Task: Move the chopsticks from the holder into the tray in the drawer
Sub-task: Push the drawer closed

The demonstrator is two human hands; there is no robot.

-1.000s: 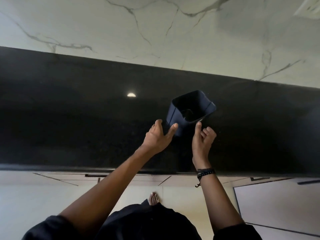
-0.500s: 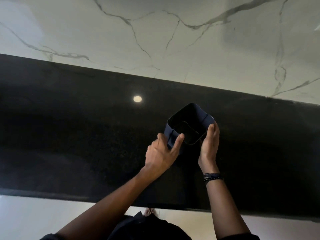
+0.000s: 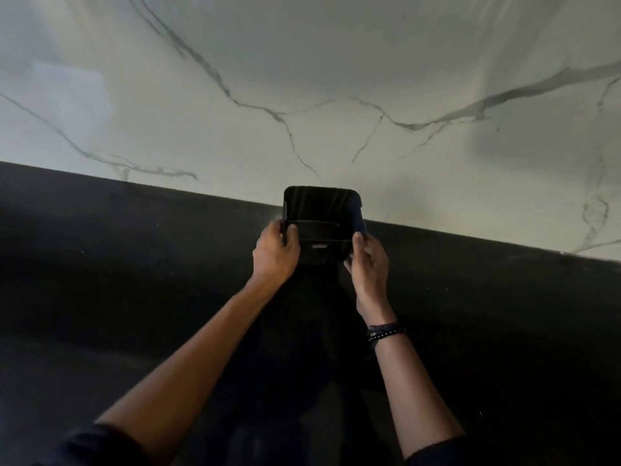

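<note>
Both hands grip the dark holder [image 3: 322,227] at the back of the black surface [image 3: 134,264], left hand [image 3: 274,252] and right hand [image 3: 368,260] with fingers [image 3: 290,232] curled round its side walls; no chopsticks show inside, drawer and tray out of view, so the transfer appears finished

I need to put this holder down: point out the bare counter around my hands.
Bare black countertop runs left of the left hand and right of the right hand, both patches bordered behind by the marble wall. Crowded only in the middle, where both hands grip the holder and the forearms cross the counter's front.
</note>
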